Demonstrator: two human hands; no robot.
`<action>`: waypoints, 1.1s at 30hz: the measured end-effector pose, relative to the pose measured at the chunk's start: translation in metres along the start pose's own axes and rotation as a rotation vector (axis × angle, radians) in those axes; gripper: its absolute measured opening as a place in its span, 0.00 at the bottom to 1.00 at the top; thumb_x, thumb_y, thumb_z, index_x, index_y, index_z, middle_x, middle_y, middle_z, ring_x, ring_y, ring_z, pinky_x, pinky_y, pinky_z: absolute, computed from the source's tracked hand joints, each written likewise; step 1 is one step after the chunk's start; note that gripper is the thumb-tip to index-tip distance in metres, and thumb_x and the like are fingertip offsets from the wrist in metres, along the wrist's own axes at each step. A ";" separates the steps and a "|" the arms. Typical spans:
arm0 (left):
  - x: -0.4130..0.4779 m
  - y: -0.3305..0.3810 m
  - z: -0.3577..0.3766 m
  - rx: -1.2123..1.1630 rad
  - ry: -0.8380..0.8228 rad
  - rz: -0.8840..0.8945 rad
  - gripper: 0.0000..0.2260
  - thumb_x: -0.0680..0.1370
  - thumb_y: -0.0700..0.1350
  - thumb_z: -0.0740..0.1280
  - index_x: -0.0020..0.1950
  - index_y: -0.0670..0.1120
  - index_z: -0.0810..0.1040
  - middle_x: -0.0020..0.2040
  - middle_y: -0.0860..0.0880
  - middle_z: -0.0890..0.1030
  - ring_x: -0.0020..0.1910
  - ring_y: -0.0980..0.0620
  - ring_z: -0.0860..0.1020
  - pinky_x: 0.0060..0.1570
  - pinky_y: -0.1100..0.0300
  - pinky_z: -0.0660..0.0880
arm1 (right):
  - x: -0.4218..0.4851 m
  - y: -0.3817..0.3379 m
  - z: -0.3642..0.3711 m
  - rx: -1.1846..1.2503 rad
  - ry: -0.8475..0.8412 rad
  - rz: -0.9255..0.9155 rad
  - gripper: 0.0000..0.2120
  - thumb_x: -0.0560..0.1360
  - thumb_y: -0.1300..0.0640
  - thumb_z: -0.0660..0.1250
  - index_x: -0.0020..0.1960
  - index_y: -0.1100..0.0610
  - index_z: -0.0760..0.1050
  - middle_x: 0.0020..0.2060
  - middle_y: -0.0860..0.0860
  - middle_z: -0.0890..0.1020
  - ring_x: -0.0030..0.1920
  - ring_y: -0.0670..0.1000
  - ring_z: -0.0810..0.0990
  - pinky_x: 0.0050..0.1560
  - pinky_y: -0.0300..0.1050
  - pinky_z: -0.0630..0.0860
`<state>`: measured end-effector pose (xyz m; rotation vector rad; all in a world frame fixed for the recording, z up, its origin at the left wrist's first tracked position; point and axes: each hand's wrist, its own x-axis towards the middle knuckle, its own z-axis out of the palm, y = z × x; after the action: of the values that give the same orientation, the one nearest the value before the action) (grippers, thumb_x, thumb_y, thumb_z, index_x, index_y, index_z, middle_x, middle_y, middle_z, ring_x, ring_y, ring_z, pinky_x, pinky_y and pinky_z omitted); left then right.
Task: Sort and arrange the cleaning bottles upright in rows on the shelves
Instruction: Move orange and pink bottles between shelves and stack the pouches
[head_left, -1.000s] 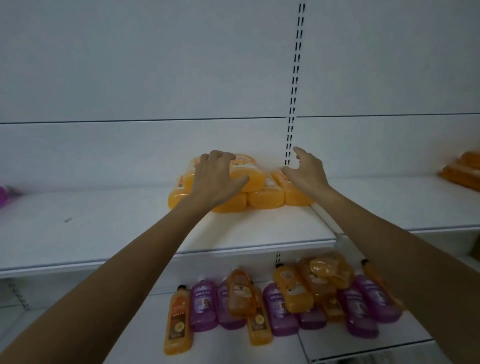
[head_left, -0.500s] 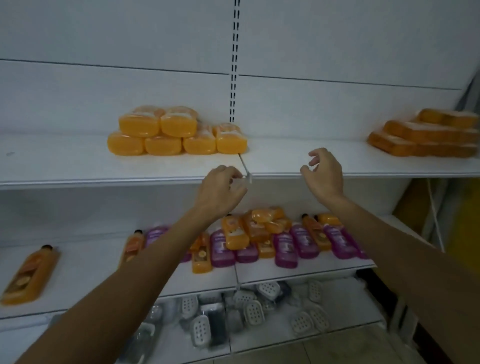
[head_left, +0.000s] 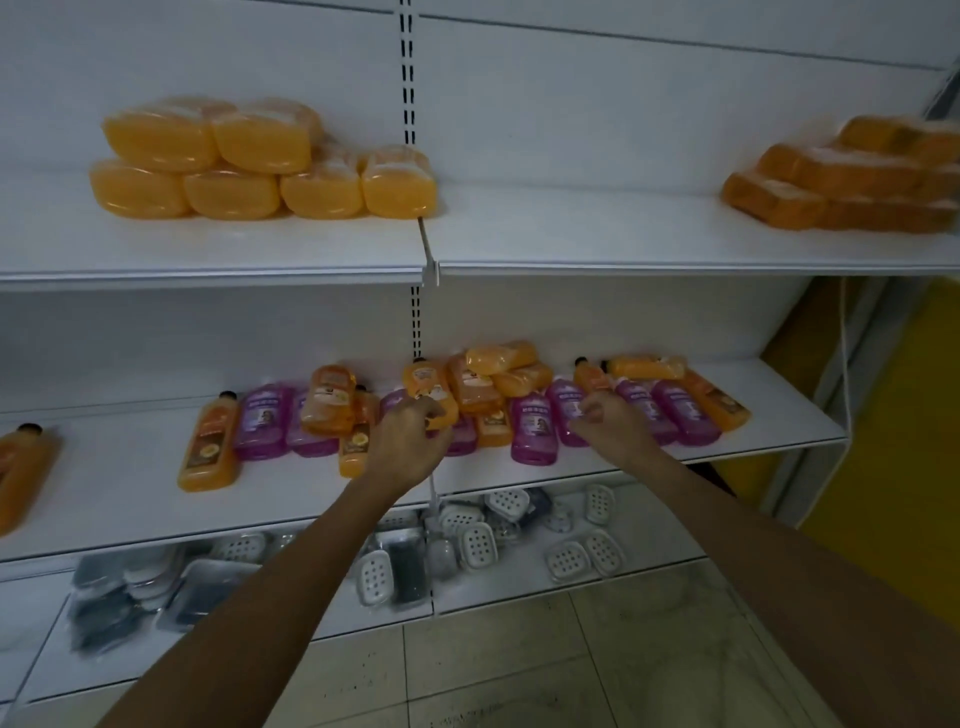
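White metal shelf (head_left: 130, 506) looks barely started: orange and purple plastic bottles (head_left: 535, 426) lie jumbled flat, none upright. Left hand (head_left: 410, 447) and right hand (head_left: 610, 423) curl over them, grip unclear tbh.

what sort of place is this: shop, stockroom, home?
Probably a retail shop aisle. White shelving on slotted uprights, many identical orange bottles and purple bottles heaped on the middle shelf, and wrapped soap dishes on the bottom tier.

A shop: white slotted metal shelves (head_left: 571, 234) carry many identical orange and purple bottles (head_left: 262, 421), with packaged soap dishes (head_left: 478, 543) below.
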<state>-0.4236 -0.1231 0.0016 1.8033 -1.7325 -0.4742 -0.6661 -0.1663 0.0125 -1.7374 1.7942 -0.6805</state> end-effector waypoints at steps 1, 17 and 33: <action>0.004 -0.004 0.006 0.000 -0.011 -0.035 0.14 0.75 0.44 0.66 0.59 0.42 0.77 0.59 0.43 0.78 0.55 0.45 0.77 0.53 0.54 0.75 | 0.004 0.006 0.004 -0.009 -0.032 0.023 0.09 0.73 0.60 0.68 0.51 0.63 0.76 0.44 0.57 0.79 0.48 0.55 0.77 0.51 0.49 0.73; 0.073 -0.078 0.057 -0.092 -0.091 -0.313 0.15 0.77 0.42 0.65 0.63 0.43 0.74 0.58 0.42 0.79 0.50 0.46 0.78 0.38 0.68 0.68 | 0.123 0.027 0.073 0.141 -0.181 0.179 0.13 0.74 0.51 0.65 0.54 0.58 0.73 0.45 0.57 0.79 0.49 0.59 0.80 0.46 0.51 0.77; 0.184 -0.104 0.129 -0.514 -0.058 -0.847 0.37 0.68 0.60 0.71 0.70 0.44 0.63 0.64 0.43 0.73 0.60 0.41 0.74 0.54 0.52 0.74 | 0.269 0.017 0.155 0.961 -0.261 0.602 0.26 0.69 0.51 0.74 0.63 0.59 0.71 0.60 0.56 0.76 0.53 0.54 0.78 0.26 0.42 0.77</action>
<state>-0.4071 -0.3280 -0.1367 2.0423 -0.6817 -1.1882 -0.5758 -0.4319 -0.1209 -0.5782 1.3318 -0.8025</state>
